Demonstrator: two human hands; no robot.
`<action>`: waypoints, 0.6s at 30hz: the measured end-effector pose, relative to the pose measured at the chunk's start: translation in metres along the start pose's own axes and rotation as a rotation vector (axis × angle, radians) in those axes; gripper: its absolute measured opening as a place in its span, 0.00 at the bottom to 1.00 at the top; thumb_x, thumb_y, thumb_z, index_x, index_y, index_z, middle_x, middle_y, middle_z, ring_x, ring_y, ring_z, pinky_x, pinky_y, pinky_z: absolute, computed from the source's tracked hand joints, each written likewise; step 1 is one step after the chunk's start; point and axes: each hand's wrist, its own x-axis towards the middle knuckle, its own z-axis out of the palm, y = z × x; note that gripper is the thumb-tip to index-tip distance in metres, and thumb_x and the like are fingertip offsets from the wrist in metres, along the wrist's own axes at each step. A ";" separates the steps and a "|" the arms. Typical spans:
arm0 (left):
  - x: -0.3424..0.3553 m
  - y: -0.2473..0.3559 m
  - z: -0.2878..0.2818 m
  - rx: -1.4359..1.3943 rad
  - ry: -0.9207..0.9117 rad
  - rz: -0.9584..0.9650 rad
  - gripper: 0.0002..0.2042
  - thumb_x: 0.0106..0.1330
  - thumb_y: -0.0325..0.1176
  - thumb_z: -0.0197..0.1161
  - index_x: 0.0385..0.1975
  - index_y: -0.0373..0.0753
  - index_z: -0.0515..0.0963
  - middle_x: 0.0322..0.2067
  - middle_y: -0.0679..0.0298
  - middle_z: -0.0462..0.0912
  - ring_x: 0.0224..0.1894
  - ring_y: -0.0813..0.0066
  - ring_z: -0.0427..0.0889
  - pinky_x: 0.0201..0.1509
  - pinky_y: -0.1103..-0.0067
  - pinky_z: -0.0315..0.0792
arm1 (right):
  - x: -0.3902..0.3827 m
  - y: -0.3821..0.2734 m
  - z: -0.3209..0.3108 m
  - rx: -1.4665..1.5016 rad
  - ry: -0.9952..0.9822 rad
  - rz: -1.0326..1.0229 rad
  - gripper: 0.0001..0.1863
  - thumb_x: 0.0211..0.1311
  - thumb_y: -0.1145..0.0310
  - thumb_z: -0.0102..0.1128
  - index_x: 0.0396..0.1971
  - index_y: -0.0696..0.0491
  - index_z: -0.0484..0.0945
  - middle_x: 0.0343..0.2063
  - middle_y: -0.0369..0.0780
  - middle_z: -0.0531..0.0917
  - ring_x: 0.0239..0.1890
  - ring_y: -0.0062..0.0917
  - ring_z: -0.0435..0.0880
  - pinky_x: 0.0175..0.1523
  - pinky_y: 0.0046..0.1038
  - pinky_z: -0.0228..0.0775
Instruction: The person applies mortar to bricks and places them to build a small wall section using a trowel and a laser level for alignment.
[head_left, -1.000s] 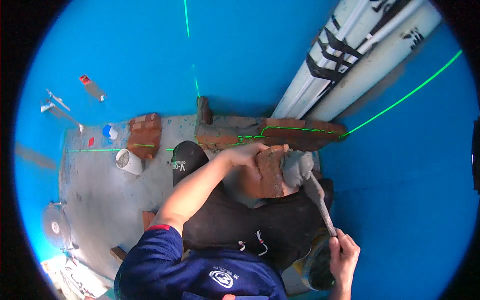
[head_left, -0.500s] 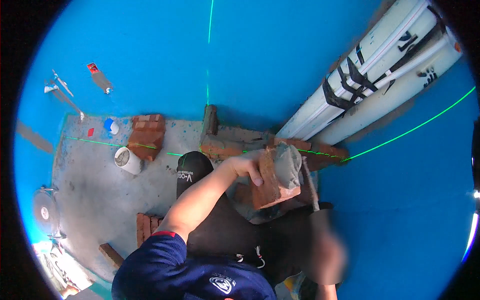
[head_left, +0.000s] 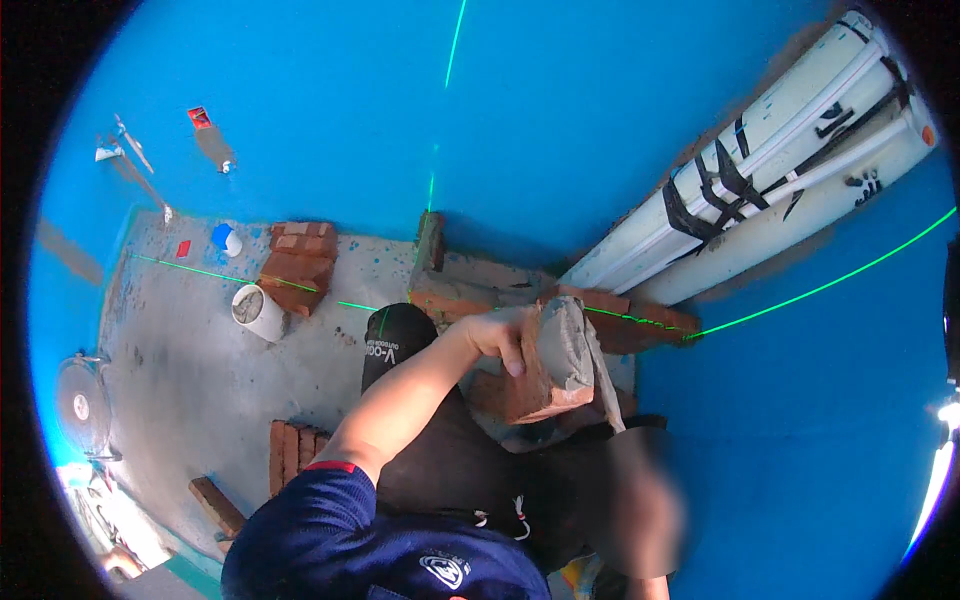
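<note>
My left hand (head_left: 498, 338) grips a reddish brick (head_left: 548, 395) over my lap, fingers and thumb closed round its left end. Grey mortar (head_left: 568, 342) coats the brick's right-hand face. Against the mortar's right edge lies the narrow blade of a trowel (head_left: 606, 385), seen almost edge-on. It runs down to my right hand (head_left: 648, 515), which is closed on it; a blur covers that hand and the handle. Just beyond the brick stands a low brick wall (head_left: 450, 303) along the corner.
White pipes (head_left: 740, 185) bound with black tape slant up the blue wall. A brick stack (head_left: 296, 268), a white bucket (head_left: 258, 314) of mortar and a blue-and-white container (head_left: 228, 240) stand left. More bricks (head_left: 292, 452) lie nearer me. Green laser lines cross walls and floor.
The brick has tilted slightly in my left hand. The trowel blade has come in against the mortar, which now looks flatter and more spread along the brick's face.
</note>
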 end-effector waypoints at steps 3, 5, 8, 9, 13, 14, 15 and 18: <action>-0.016 0.020 -0.003 0.083 0.116 0.084 0.38 0.28 0.22 0.75 0.51 0.33 0.73 0.44 0.63 0.81 0.47 0.72 0.77 0.52 0.75 0.70 | 0.002 -0.004 -0.017 0.055 -0.206 0.185 0.06 0.62 0.68 0.54 0.37 0.50 0.77 0.30 0.39 0.77 0.35 0.32 0.76 0.37 0.34 0.68; -0.015 0.040 0.022 0.091 0.212 0.150 0.37 0.29 0.22 0.74 0.50 0.34 0.74 0.43 0.64 0.81 0.48 0.71 0.76 0.54 0.75 0.68 | 0.012 -0.018 -0.030 -0.076 -0.331 0.390 0.08 0.62 0.69 0.52 0.40 0.51 0.77 0.31 0.41 0.77 0.35 0.34 0.76 0.39 0.35 0.69; -0.011 0.054 0.040 0.132 0.339 0.196 0.35 0.30 0.23 0.73 0.49 0.35 0.75 0.44 0.65 0.80 0.49 0.71 0.75 0.57 0.76 0.65 | 0.029 -0.034 -0.027 0.252 -0.029 0.397 0.08 0.62 0.74 0.52 0.38 0.55 0.79 0.29 0.37 0.80 0.27 0.26 0.75 0.32 0.25 0.68; -0.011 0.056 0.040 0.222 0.367 0.136 0.35 0.30 0.23 0.74 0.49 0.35 0.75 0.44 0.65 0.80 0.49 0.71 0.75 0.57 0.76 0.65 | 0.037 -0.038 -0.026 0.361 0.075 0.389 0.08 0.61 0.76 0.52 0.38 0.57 0.80 0.28 0.36 0.81 0.24 0.23 0.75 0.29 0.22 0.67; -0.006 0.046 0.036 0.370 0.389 0.018 0.34 0.32 0.23 0.75 0.48 0.36 0.75 0.44 0.65 0.80 0.49 0.72 0.75 0.57 0.77 0.64 | 0.059 -0.047 -0.017 0.110 0.020 0.019 0.13 0.63 0.74 0.53 0.48 0.58 0.73 0.32 0.40 0.77 0.32 0.28 0.75 0.33 0.26 0.67; -0.004 0.041 0.035 0.368 0.389 0.015 0.34 0.32 0.23 0.75 0.48 0.36 0.75 0.44 0.65 0.80 0.49 0.72 0.75 0.57 0.77 0.64 | 0.061 -0.049 -0.013 0.085 -0.021 -0.010 0.17 0.63 0.74 0.54 0.52 0.60 0.70 0.33 0.45 0.76 0.34 0.35 0.76 0.35 0.31 0.68; 0.001 0.035 0.036 0.367 0.425 0.018 0.35 0.31 0.23 0.76 0.48 0.35 0.75 0.44 0.65 0.81 0.49 0.70 0.75 0.57 0.76 0.65 | 0.058 -0.046 -0.007 0.073 -0.120 0.076 0.18 0.61 0.75 0.53 0.51 0.58 0.71 0.38 0.46 0.76 0.39 0.38 0.76 0.41 0.35 0.68; 0.005 0.025 0.030 0.386 0.476 -0.006 0.35 0.30 0.23 0.78 0.48 0.34 0.75 0.44 0.64 0.81 0.50 0.69 0.75 0.56 0.74 0.66 | 0.055 -0.040 0.003 0.055 -0.255 0.185 0.19 0.58 0.76 0.52 0.51 0.56 0.71 0.44 0.48 0.76 0.44 0.40 0.75 0.47 0.38 0.69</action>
